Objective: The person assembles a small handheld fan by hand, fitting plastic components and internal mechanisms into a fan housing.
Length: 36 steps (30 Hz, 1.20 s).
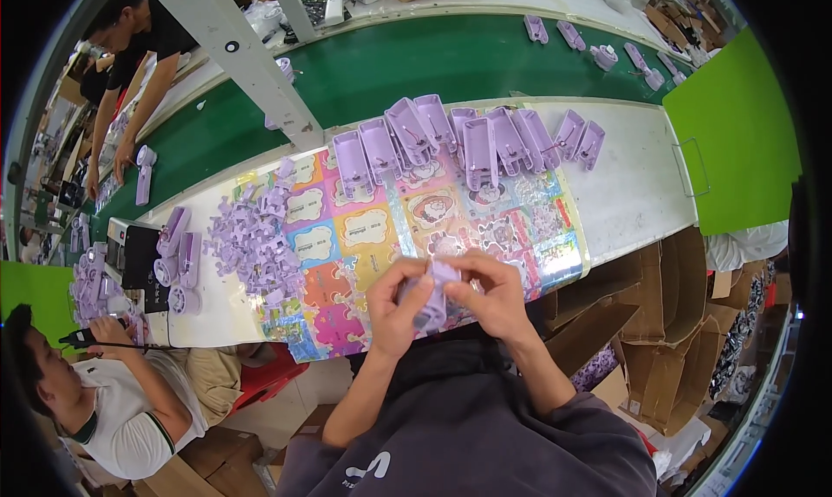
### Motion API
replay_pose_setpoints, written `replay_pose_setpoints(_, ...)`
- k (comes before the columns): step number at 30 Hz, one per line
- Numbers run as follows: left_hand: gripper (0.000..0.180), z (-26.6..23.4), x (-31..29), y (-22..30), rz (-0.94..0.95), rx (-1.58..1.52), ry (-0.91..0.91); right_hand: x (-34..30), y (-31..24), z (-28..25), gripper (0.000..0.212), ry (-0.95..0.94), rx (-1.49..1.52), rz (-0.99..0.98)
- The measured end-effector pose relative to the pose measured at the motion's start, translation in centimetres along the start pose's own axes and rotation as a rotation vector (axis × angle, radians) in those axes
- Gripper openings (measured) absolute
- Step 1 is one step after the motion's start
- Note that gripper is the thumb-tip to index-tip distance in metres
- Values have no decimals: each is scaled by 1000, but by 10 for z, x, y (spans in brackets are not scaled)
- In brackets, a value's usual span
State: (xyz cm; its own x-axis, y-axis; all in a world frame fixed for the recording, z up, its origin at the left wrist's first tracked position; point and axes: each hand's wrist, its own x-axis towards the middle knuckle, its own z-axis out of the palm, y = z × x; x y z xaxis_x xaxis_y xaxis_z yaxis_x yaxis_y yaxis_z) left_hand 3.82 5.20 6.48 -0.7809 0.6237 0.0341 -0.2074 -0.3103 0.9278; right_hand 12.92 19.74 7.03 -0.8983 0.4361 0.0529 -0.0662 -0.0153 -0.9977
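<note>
steadying, seemingly, from both sides | left hand (pixel 397 313) and right hand (pixel 490 296): fingers closed on lilac casing (pixel 438 287) over patterned mat (pixel 368 228) | open shells (pixel 477 155) rowed beyond, small pieces (pixel 251 237) heaped leftward, probably for easy reach

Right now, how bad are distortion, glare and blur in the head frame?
Head view: strong fisheye, black corners, green conveyor belt bowed; head view: bright reflections on the glossy patterned sheet; head view: purple part between left hand and right hand looks soft, fine detail unclear.
</note>
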Motion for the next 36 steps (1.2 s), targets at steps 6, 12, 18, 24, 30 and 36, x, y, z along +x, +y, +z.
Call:
replay_pose_setpoints(6,20,1,22,0,66,154,225,-8,-4,26,42,333,-576,-362)
replay_pose_setpoints(12,28,-9,41,11,-67,224,-142,-12,35,31,67,325,108,163)
replay_pose_setpoints(18,45,-87,121,29,536,1470,81,-13,39,-3,59,204,-35,68)
replay_pose_setpoints(24,30,-110,130,23,550,1630,-71,-12,46,-5,68,118,-136,115)
replay_pose_setpoints(30,33,-104,91,35,505,1566,-323,-11,35,-5,69,111,-357,34)
replay_pose_setpoints(36,73,-80,97,50,390,1427,-459,-1,31,-9,77,28,-472,-6)
